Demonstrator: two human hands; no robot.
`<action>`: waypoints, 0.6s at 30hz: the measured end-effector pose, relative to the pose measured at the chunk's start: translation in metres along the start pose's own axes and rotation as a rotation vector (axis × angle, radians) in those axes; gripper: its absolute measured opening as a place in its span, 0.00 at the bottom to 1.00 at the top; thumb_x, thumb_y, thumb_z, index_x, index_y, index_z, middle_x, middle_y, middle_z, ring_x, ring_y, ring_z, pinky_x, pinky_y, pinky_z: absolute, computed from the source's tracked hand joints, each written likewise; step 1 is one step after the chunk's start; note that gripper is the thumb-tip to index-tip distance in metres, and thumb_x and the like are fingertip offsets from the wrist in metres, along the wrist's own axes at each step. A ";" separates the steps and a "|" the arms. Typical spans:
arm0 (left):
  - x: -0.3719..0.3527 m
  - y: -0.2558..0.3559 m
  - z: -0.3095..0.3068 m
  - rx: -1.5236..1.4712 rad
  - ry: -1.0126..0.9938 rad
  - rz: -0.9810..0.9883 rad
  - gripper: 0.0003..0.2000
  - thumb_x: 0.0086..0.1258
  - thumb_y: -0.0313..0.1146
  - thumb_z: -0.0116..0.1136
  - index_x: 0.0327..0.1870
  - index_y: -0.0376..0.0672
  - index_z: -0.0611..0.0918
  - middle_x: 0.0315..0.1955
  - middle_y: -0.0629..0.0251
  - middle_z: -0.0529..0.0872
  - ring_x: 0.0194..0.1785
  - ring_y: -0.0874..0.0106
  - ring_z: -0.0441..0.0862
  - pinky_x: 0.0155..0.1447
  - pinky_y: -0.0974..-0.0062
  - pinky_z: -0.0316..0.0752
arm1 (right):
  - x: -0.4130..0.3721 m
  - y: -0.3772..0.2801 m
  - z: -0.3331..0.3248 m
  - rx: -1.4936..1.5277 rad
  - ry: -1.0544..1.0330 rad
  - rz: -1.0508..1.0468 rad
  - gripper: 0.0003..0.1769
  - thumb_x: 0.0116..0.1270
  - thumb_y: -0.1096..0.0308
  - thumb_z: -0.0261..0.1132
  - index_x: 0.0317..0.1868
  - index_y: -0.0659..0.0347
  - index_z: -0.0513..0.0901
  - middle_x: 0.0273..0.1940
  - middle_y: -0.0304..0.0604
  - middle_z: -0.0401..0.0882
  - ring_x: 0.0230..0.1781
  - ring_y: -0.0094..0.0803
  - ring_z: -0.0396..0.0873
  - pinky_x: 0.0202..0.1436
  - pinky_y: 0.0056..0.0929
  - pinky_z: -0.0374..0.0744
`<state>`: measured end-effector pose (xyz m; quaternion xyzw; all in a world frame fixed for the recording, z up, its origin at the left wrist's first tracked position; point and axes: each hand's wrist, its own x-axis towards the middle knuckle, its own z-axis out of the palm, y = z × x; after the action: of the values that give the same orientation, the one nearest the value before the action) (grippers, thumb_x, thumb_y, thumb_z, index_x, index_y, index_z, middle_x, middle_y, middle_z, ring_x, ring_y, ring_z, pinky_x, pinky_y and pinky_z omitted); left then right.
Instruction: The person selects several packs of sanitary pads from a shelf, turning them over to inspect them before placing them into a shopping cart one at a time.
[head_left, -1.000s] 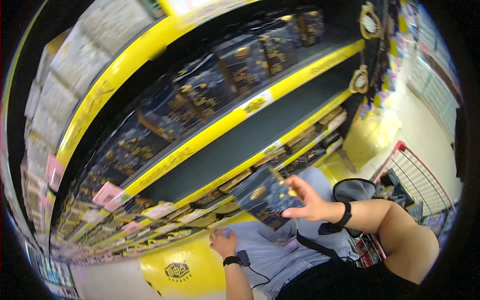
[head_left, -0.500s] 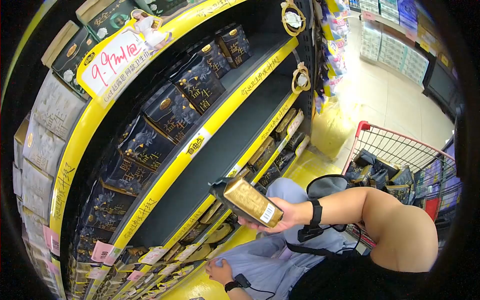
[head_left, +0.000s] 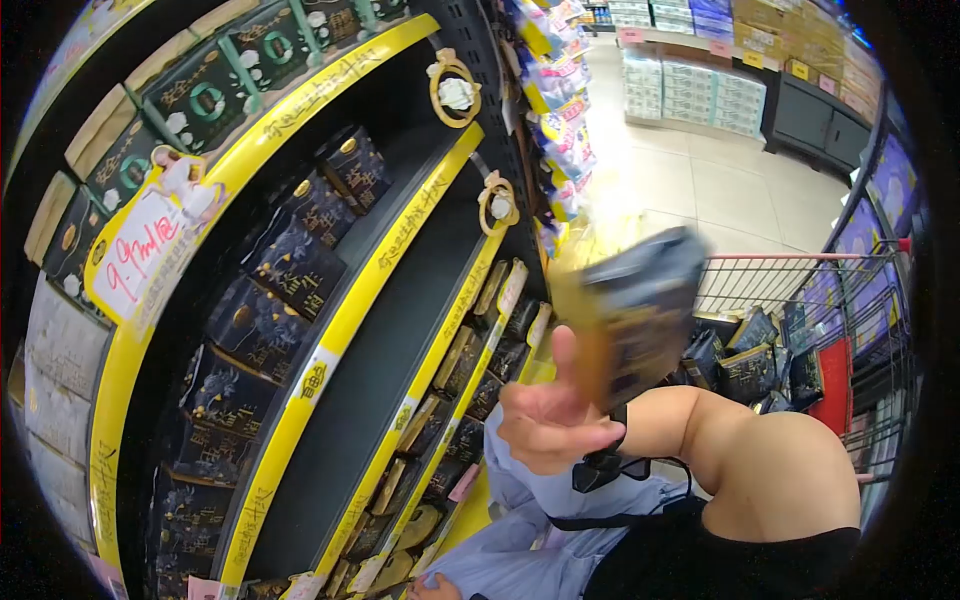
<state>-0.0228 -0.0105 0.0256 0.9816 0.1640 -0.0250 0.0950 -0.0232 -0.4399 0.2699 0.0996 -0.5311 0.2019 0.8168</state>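
My right hand is raised in front of my knees, thumb up and fingers apart, with nothing in its palm. Just beyond it, a dark blue and gold pack of sanitary pads is smeared by motion and appears to be in the air between the hand and the shopping cart. Several similar dark packs lie inside the cart. At the bottom edge, my left hand rests on my trouser leg, its fingers lying flat and partly cut off by the frame.
Shelves with yellow edge strips run along the left, holding dark packs and white packs. Bagged goods hang at the shelf end. Tiled floor and stacked goods lie beyond the cart.
My right hand has let go of the pack, which has moved up and right towards the cart. The view has swung right, and my left hand is now mostly out of frame.
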 end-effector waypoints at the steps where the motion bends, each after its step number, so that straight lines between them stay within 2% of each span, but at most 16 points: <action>1: 0.001 -0.001 0.001 -0.001 -0.018 -0.011 0.21 0.64 0.51 0.59 0.54 0.52 0.85 0.59 0.52 0.80 0.60 0.49 0.78 0.63 0.45 0.72 | -0.006 0.005 -0.006 -0.010 -0.091 -0.015 0.56 0.68 0.22 0.45 0.75 0.65 0.59 0.32 0.53 0.84 0.23 0.31 0.85 0.10 0.19 0.70; 2: 0.000 0.003 -0.002 0.013 -0.024 -0.006 0.21 0.64 0.51 0.59 0.54 0.53 0.85 0.59 0.51 0.80 0.61 0.48 0.78 0.63 0.45 0.72 | -0.017 0.007 -0.002 0.037 -0.007 0.069 0.58 0.66 0.21 0.47 0.75 0.68 0.58 0.39 0.60 0.83 0.23 0.36 0.85 0.14 0.20 0.75; 4: -0.004 0.012 -0.010 0.040 -0.030 0.009 0.21 0.64 0.52 0.59 0.54 0.53 0.85 0.61 0.51 0.79 0.61 0.47 0.77 0.62 0.45 0.72 | -0.025 0.015 -0.011 -0.060 0.176 0.215 0.57 0.67 0.23 0.51 0.74 0.70 0.58 0.44 0.64 0.80 0.24 0.40 0.85 0.16 0.23 0.78; 5: -0.003 0.015 -0.009 0.056 -0.050 -0.001 0.22 0.64 0.53 0.59 0.54 0.53 0.85 0.61 0.51 0.78 0.62 0.47 0.76 0.63 0.45 0.72 | -0.023 0.019 -0.010 -0.166 0.313 0.291 0.54 0.68 0.26 0.53 0.72 0.72 0.59 0.43 0.62 0.80 0.25 0.40 0.85 0.18 0.23 0.79; 6: -0.004 0.018 -0.006 0.070 -0.065 -0.018 0.22 0.64 0.53 0.58 0.55 0.53 0.85 0.62 0.51 0.78 0.62 0.47 0.76 0.63 0.45 0.72 | -0.018 0.026 -0.015 -0.227 0.294 0.301 0.50 0.71 0.31 0.54 0.70 0.73 0.61 0.46 0.62 0.80 0.27 0.39 0.86 0.22 0.22 0.80; 8: 0.000 0.015 -0.001 0.086 -0.073 -0.036 0.23 0.64 0.54 0.57 0.55 0.53 0.85 0.62 0.51 0.77 0.63 0.48 0.76 0.63 0.45 0.71 | -0.016 0.034 -0.020 -0.259 0.390 0.372 0.51 0.65 0.32 0.61 0.67 0.75 0.66 0.46 0.57 0.81 0.26 0.33 0.83 0.23 0.21 0.76; 11: 0.004 0.009 0.004 0.064 -0.065 -0.027 0.25 0.64 0.53 0.55 0.57 0.49 0.84 0.60 0.49 0.79 0.64 0.49 0.75 0.63 0.45 0.71 | -0.022 0.037 -0.033 -0.253 0.409 0.409 0.45 0.66 0.36 0.62 0.63 0.74 0.71 0.47 0.54 0.81 0.31 0.32 0.84 0.28 0.21 0.75; 14: 0.014 -0.003 0.020 0.074 -0.066 -0.028 0.26 0.63 0.52 0.55 0.57 0.47 0.83 0.60 0.48 0.80 0.64 0.47 0.74 0.64 0.46 0.71 | -0.029 0.037 -0.046 -0.288 0.485 0.411 0.38 0.72 0.39 0.58 0.62 0.69 0.72 0.46 0.49 0.81 0.35 0.30 0.83 0.35 0.22 0.79; 15: 0.013 -0.004 0.017 0.029 -0.079 -0.036 0.25 0.64 0.51 0.55 0.58 0.46 0.83 0.61 0.47 0.79 0.65 0.47 0.74 0.66 0.47 0.70 | -0.030 0.038 -0.049 -0.215 0.534 0.387 0.30 0.74 0.45 0.58 0.59 0.65 0.75 0.44 0.44 0.80 0.37 0.27 0.79 0.37 0.21 0.76; 17: 0.007 0.003 0.003 -0.060 -0.105 -0.049 0.24 0.68 0.48 0.53 0.59 0.44 0.83 0.61 0.46 0.79 0.67 0.47 0.72 0.69 0.49 0.68 | -0.032 0.039 -0.056 -0.185 0.643 0.362 0.26 0.75 0.48 0.57 0.57 0.63 0.76 0.43 0.42 0.79 0.36 0.25 0.76 0.38 0.21 0.74; 18: 0.017 -0.021 0.019 -0.174 -0.134 0.057 0.23 0.70 0.46 0.52 0.61 0.43 0.81 0.62 0.46 0.78 0.68 0.47 0.71 0.71 0.50 0.66 | -0.032 0.037 -0.057 -0.172 0.699 0.353 0.24 0.75 0.49 0.57 0.56 0.62 0.76 0.42 0.40 0.79 0.36 0.25 0.75 0.38 0.21 0.73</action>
<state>-0.0134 0.0106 0.0023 0.9700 0.1309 -0.0734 0.1914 -0.0041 -0.3921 0.2148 -0.1366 -0.2453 0.3156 0.9064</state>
